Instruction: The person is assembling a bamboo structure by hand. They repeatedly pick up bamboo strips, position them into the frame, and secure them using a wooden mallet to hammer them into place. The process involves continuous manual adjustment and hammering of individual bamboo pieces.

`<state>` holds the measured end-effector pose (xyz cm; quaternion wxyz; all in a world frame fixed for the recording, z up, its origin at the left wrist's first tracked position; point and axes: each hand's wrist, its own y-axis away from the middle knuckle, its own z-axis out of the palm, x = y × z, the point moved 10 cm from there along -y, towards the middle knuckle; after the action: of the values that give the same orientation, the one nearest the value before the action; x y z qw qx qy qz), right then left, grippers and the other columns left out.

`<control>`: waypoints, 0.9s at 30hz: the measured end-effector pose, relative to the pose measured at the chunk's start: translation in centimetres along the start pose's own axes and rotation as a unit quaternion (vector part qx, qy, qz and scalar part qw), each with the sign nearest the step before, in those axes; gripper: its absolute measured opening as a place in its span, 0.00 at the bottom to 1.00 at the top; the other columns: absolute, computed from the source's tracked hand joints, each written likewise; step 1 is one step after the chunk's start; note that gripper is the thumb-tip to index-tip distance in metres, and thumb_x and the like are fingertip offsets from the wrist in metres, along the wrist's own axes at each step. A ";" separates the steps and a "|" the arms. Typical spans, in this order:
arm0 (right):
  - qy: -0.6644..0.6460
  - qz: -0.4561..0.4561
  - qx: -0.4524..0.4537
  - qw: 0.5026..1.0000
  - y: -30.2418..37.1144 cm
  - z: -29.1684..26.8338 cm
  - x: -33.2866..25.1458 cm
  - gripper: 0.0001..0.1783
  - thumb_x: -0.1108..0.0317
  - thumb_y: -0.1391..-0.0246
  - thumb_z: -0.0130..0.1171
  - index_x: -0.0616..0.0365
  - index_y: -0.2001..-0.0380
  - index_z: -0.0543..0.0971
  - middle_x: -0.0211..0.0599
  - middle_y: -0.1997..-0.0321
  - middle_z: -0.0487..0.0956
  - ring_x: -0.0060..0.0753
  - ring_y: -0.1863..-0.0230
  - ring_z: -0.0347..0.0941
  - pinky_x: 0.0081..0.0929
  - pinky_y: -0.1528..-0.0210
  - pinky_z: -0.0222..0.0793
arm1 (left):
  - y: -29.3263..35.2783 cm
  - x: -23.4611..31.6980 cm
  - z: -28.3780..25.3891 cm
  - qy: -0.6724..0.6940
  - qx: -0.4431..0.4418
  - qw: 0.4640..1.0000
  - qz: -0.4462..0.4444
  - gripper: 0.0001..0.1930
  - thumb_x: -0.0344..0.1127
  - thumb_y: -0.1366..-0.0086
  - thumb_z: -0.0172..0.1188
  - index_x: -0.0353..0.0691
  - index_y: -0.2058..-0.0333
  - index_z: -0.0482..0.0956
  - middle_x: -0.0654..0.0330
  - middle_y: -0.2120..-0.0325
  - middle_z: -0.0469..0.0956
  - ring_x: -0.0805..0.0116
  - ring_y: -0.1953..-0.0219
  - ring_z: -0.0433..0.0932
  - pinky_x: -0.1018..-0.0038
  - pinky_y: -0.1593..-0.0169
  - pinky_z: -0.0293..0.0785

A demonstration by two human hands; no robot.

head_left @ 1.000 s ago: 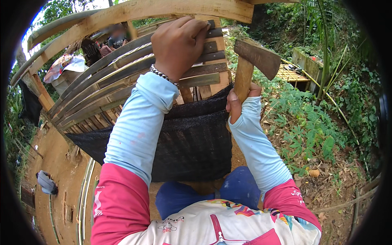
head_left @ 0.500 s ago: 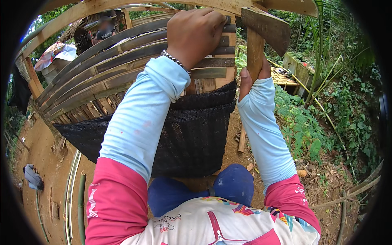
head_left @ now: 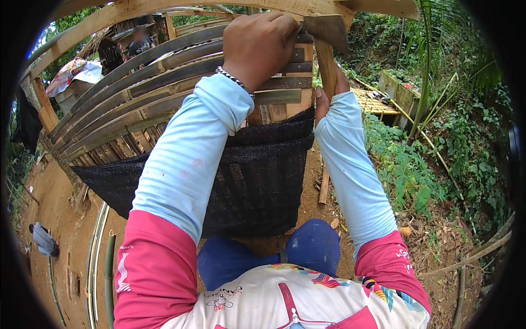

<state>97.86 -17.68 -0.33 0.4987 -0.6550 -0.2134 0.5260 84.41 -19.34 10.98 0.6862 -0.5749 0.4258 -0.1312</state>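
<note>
My right hand (head_left: pixel 336 88) grips the wooden handle of a hatchet (head_left: pixel 327 66). Its dark metal head is up at the end of the top bamboo slat, close beside my left fingers. My left hand (head_left: pixel 260 49) is closed at that slat end, against the wooden post (head_left: pixel 304 101); what its fingers pinch is hidden. Below it, several split-bamboo slats (head_left: pixel 164 77) run leftward from the post in curved rows. Black mesh netting (head_left: pixel 257 186) hangs over the lower part of this bamboo wall, in front of my knees.
A timber beam (head_left: pixel 137 11) crosses overhead. Bamboo poles (head_left: pixel 94 263) lie on the dirt at left. Another person (head_left: pixel 141 44) is in the background by a hut. Green plants (head_left: pixel 400 164) grow on the slope at right, near a bamboo platform (head_left: pixel 375 102).
The hatchet has swung left and slightly up, its head now next to my left hand. My right hand moved with it; my left hand stayed nearly in place.
</note>
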 end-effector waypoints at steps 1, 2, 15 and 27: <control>0.008 -0.015 0.010 1.000 0.4 -0.3 -0.3 0.29 0.79 0.43 0.44 0.63 0.38 0.55 0.48 0.42 0.66 0.39 0.42 0.66 0.29 0.39 0.60 | 0.1 0.0 0.1 0.001 -0.001 1.000 0.000 0.03 0.37 0.47 0.63 0.47 0.76 0.80 0.64 0.79 0.78 0.60 0.76 0.78 0.68 0.72 0.72; 0.032 -0.042 0.023 0.998 1.1 -0.8 -1.0 0.29 0.79 0.43 0.44 0.63 0.38 0.56 0.49 0.42 0.66 0.39 0.42 0.66 0.29 0.39 0.59 | 0.2 -0.1 0.0 0.002 0.007 1.000 0.002 0.03 0.37 0.48 0.63 0.47 0.77 0.80 0.64 0.80 0.78 0.61 0.76 0.78 0.68 0.72 0.72; -0.091 -0.004 0.068 0.993 0.3 -1.4 2.9 0.26 0.79 0.43 0.45 0.63 0.41 0.60 0.47 0.46 0.69 0.36 0.44 0.68 0.29 0.41 0.62 | 0.0 0.0 0.2 0.000 0.019 1.000 0.003 0.04 0.36 0.48 0.62 0.48 0.79 0.79 0.64 0.82 0.76 0.62 0.77 0.78 0.68 0.72 0.71; -0.045 0.153 0.035 0.987 8.2 -3.9 -0.4 0.20 0.64 0.39 0.50 0.58 0.49 0.57 0.32 0.75 0.67 0.20 0.83 0.63 0.21 0.81 0.64 | 0.1 -0.6 0.5 -0.013 -0.032 0.999 0.016 0.06 0.41 0.43 0.63 0.47 0.73 0.82 0.64 0.77 0.79 0.61 0.75 0.78 0.70 0.71 0.74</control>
<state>99.24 -23.04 -7.52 0.4254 -0.6375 -0.1143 0.6320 84.40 -18.59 11.17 0.6748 -0.5913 0.4302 -0.0991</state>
